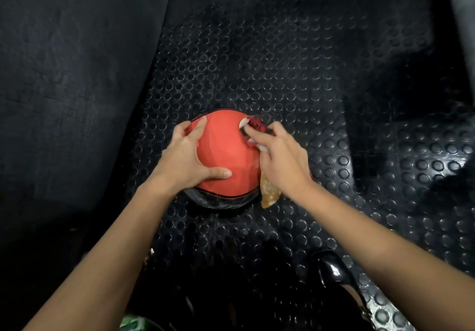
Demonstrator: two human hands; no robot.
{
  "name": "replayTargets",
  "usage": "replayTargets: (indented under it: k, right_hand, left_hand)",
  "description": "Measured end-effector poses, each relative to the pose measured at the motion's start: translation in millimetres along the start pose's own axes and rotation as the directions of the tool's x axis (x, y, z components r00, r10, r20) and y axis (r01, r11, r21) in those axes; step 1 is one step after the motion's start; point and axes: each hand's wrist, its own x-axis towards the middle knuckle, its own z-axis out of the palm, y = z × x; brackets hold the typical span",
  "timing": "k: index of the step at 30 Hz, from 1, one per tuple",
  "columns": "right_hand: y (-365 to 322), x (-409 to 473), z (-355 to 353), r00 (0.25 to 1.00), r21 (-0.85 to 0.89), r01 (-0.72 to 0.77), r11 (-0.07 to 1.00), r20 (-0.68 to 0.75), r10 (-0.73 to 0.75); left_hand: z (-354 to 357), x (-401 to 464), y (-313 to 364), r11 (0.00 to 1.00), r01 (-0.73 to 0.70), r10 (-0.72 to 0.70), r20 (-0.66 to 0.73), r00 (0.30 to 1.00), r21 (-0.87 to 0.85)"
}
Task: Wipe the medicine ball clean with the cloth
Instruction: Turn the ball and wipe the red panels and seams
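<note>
Mid-wipe on a studded black rubber floor mat (295, 78): the left hand (189, 154) lies spread, fingers straight, steadying the round red-and-black leather medicine ball (226, 150) beneath them. Right of it, the right hand (281, 159) pinches a crumpled whitish-yellow cloth (268, 192) against the ball's right flank. The next stroke likely calls for turning the ball to reach its unwiped black underside.

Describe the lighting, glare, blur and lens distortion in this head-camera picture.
Head view: light falls mostly on the red-orange and black medicine ball and both forearms, the corners sinking into near-black; glare glints off the black studded rubber floor mat at right; the right hand and its crumpled multicoloured cloth are motion-blurred, the left hand sharper; wide-angle distortion bends the mat's edge and stretches the arms.
</note>
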Motion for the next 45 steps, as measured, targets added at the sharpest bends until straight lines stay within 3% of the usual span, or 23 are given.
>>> replayTargets:
  k: [3,7,9,13,17,22,26,32,36,41,45]
  right_hand:
    - [-4,-2,-6,0.995,-0.052,0.099,0.994,0.010,-0.099]
    - [13,47,-5,0.986,-0.017,-0.119,0.993,0.111,0.120]
    - [13,52,-4,0.975,0.019,-0.166,0.986,0.151,0.162]
    - [5,25,-7,0.996,-0.007,-0.009,1.000,0.085,0.010]
    - [20,43,-5,0.970,0.032,-0.186,0.982,0.163,0.179]
    - [12,20,-4,0.991,0.077,-0.083,0.994,0.115,0.074]
    - [27,35,-2,0.968,0.088,-0.211,0.973,0.154,0.196]
    - [20,18,-2,0.988,0.088,-0.115,0.989,0.112,0.105]
    - [31,25,4,0.966,0.084,-0.245,0.966,0.104,0.236]
    - [22,5,6,0.989,0.120,-0.146,0.982,0.055,0.140]
    - [32,13,8,0.963,0.132,-0.270,0.954,0.057,0.265]
  left_hand:
    - [0,-2,-3,1.000,-0.016,0.016,-0.002,1.000,-0.012]
    - [2,-2,-1,1.000,-0.013,0.013,0.003,1.000,0.009]
    - [2,-3,1,1.000,-0.006,0.006,-0.003,1.000,-0.002]
    - [1,-4,0,1.000,0.000,0.000,-0.010,1.000,-0.020]
    - [4,-5,-2,1.000,-0.009,0.009,-0.012,1.000,-0.012]
    - [2,-6,-4,0.999,-0.001,0.000,-0.020,1.000,-0.033]
    - [3,-6,-2,1.000,-0.014,0.014,-0.019,1.000,-0.015]
    - [0,-3,-2,1.000,0.008,-0.009,-0.030,1.000,-0.024]
    - [3,-3,1,1.000,0.011,-0.011,-0.028,1.000,-0.009]
    - [2,-3,-3,0.999,0.034,-0.035,-0.032,0.999,-0.027]
    - [3,-3,1,1.000,0.028,-0.028,-0.033,0.999,-0.003]
